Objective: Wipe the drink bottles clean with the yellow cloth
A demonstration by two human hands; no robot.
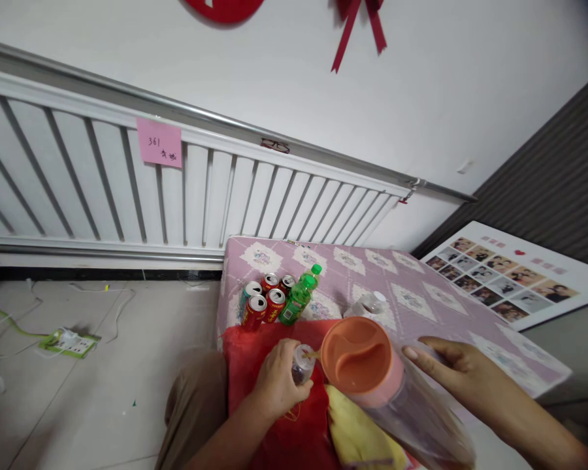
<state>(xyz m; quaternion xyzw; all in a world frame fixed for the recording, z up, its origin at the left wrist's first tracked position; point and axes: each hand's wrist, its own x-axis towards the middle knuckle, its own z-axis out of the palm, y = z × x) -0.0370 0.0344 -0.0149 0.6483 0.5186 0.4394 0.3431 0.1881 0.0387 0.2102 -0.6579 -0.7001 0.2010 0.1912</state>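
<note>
From where I'm standing, the person's left hand (280, 378) is wrapping its fingers around a small clear container (301, 372) above a red cloth (252, 372). At its three o'clock, the right hand (453, 365) is gripping a large clear pitcher (421, 411), whose orange lid (355, 375) is tipping toward the container; a thin yellowish stream is running into the container's mouth. Five cans (274, 307) are standing on the worktop (416, 300) at the container's eleven o'clock, while green bottles (298, 301) are standing at twelve. A clear bottle (371, 301) is resting between one and two, and a yellow cloth (355, 427) is lying between four and five.
</note>
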